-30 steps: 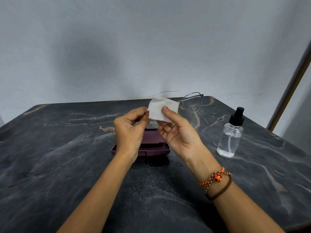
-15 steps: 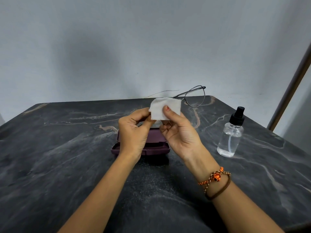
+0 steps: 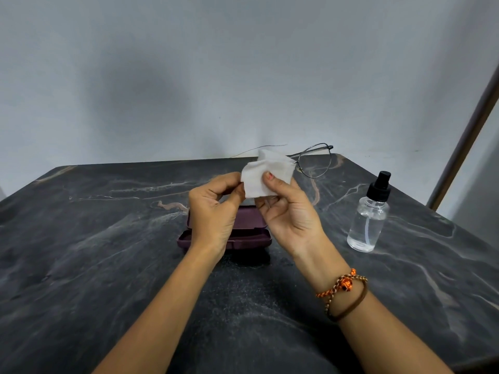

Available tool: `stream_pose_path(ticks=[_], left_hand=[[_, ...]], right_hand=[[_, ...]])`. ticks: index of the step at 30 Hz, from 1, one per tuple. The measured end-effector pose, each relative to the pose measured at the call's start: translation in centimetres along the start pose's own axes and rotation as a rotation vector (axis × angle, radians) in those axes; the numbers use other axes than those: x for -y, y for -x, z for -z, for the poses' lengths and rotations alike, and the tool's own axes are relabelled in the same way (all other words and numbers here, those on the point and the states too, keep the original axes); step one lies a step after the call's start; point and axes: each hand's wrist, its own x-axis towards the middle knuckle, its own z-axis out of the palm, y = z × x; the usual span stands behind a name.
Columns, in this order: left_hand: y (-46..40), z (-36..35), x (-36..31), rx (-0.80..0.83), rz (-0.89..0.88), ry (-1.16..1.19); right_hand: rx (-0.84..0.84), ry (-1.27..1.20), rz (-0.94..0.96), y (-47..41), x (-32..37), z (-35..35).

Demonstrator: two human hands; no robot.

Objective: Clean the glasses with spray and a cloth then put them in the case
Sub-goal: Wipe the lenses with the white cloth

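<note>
Thin wire-framed glasses are held up above the table's middle. One lens is wrapped in a white cloth; the other lens sticks out to the right, and a temple arm points left behind the cloth. My right hand pinches the cloth around the covered lens, thumb on its front. My left hand grips the frame at the cloth's left edge. Below both hands an open dark purple case lies on the table, partly hidden. A clear spray bottle with a black pump stands to the right.
The dark marbled table reaches back to a grey wall. A brown post leans at the far right. Bracelets circle my right wrist.
The glasses and cloth have tilted and shifted slightly between my hands; the uncovered lens rose, then settled a little lower. My thumb slid over the cloth. Bottle and case stayed put.
</note>
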Motion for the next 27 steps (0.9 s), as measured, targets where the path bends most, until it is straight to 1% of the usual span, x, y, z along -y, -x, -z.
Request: stream_pose_path(ticks=[7,9,13,15,17,20,22,25,27], left_hand=[[0.02,0.06,-0.12,0.011,-0.03,-0.001],[-0.06,0.05,-0.19,0.02,-0.023,-0.001],[-0.39,0.39,0.22,0.003,-0.002,-0.014],[-0.46,0.55,0.36,-0.009,0.008,-0.006],[-0.45,0.59,0.38,-0.007,0.008,0.01],[-0.45,0.61,0.29,0.005,0.004,0.018],[-0.49,0.63,0.22,0.017,0.001,0.009],[-0.5,0.63,0.18,0.027,-0.006,-0.002],[-0.54,0.62,0.22,0.028,-0.006,-0.012]], right_hand=[[-0.101,0.228,0.006,0.03,0.34,0.22],[-0.089,0.188,0.01,-0.09,0.39,0.3],[-0.047,-0.025,-0.019,-0.3,0.25,0.13],[-0.042,-0.059,-0.025,-0.28,0.19,0.11],[-0.05,0.021,-0.023,-0.22,0.07,0.16],[-0.137,0.238,-0.026,-0.15,0.08,0.34],[-0.157,0.321,-0.028,-0.08,0.3,0.38],[-0.12,0.319,-0.019,0.1,0.69,0.26],[-0.073,0.219,-0.038,-0.03,0.62,0.25]])
